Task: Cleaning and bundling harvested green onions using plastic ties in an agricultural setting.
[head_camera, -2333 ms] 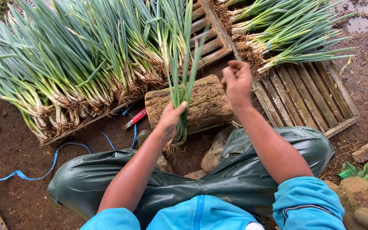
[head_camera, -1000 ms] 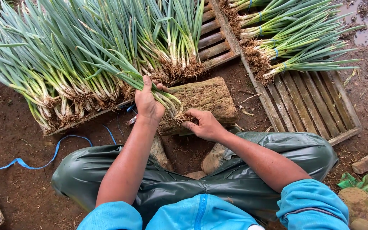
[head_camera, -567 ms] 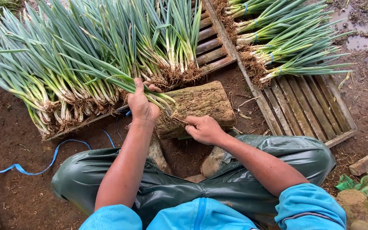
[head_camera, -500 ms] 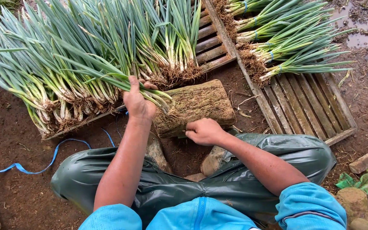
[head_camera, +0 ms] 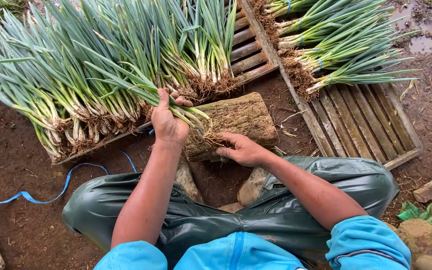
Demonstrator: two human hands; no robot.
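You are sitting outdoors on bare, damp brown soil (head_camera: 21, 225), knees apart in green waterproof trousers (head_camera: 296, 200) that fill the bottom of the frame, with muddy boots (head_camera: 251, 185) between them. A blue strap (head_camera: 46, 195) trails over the dirt at lower left.

Just beyond your knees, at centre frame, your left hand (head_camera: 168, 120) has its grip closed tight around a small bunch of green onions (head_camera: 176, 102), thumb up, the leaves fanning toward upper left. The rooted ends lie on the near edge of a mud-caked wooden block (head_camera: 241, 117). Your right hand (head_camera: 241, 149) sits just to the right, fingers curled loosely over the tangled roots (head_camera: 208, 137), touching them against the block; it is not fully closed.

Farther off, a big heap of loose green onions (head_camera: 101, 65) covers a slatted wooden pallet (head_camera: 248, 50) across the upper left. At upper right, tied bundles (head_camera: 336, 45) lie on a second pallet (head_camera: 366, 125), with a puddle (head_camera: 423, 44) beyond.
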